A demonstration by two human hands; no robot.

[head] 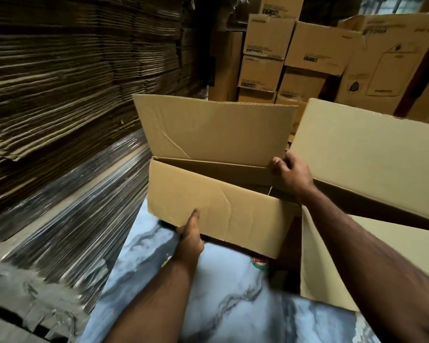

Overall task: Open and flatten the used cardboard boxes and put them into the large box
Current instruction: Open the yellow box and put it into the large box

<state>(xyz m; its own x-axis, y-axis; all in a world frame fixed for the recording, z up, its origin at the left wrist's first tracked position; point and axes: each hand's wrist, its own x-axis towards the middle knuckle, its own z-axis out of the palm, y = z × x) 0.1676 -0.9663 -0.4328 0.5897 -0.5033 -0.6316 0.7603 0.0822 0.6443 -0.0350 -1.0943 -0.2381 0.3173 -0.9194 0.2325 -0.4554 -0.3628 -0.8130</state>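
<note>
Two bare forearms reach up from the bottom edge of the frame. The left hand (190, 237), at lower centre, grips the bottom edge of a used cardboard box (208, 199), thumb pressed flat on the near flap and the other fingers hidden beneath it. The right hand (291, 173), right of centre, pinches the lower right corner of the box's far flap (208, 131), which stands upright, fingers curled over its edge.

The box sits in the middle of the frame, held above the marbled grey-white floor (233, 293), its top open, with a dark gap showing between the two flaps. Its cardboard is creased in several places. Under its lower right corner a small red, white and green label (259, 262) peeks out.

Just beside the box, filling the right of the frame, is the large box (357, 248), its wide flap (372, 154) raised behind the right hand.

Along the left of the frame rise tall stacks of flattened cardboard (60, 107), the lower ones wrapped in shiny plastic. In the upper right, printed cartons (265, 40) are piled together.
</note>
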